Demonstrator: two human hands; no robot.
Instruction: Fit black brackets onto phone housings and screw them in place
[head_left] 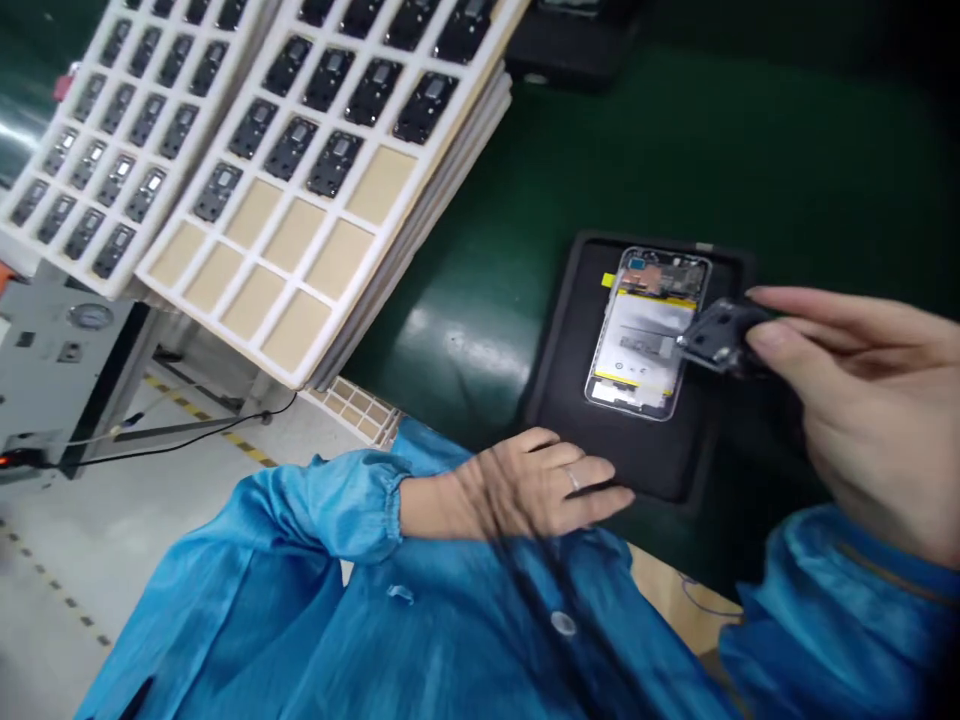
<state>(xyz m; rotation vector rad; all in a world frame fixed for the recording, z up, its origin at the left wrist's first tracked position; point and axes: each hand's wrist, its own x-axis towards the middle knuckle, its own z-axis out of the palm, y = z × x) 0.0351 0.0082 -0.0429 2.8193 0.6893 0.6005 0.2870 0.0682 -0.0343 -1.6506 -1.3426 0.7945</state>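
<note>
A worker in a blue smock (330, 510) sits over an opened smartphone (645, 333) at a factory bench; the right hand (862, 420) is closed to a narrow pinch, thumb and fingers gripping a small dark bracket (720, 335) at the phone's edge, beside its silver battery (641, 345); from this view the bracket overlaps the battery's corner, though whether the two touch cannot be told. The left hand (525, 490), a ring (574, 478) on one finger, lies open and holds nothing, its fingers together and its fingertips at the near edge of a black mat (570, 380); the phone lies flat on that mat, a circuit board (664, 278) exposed at its far end and a yellow tab (607, 280) just beside its frame; the mat sits on a dark green bench surface (750, 150); to the left, white foam trays (296, 330) are stacked and overlapping, rows of black components (334, 163) in their cells and plain beige cells along the near side; a grey machine (52, 350) stands beyond them, with a black cable (187, 445) running across the floor (90, 520) near yellow-and-black tape (210, 425).
</note>
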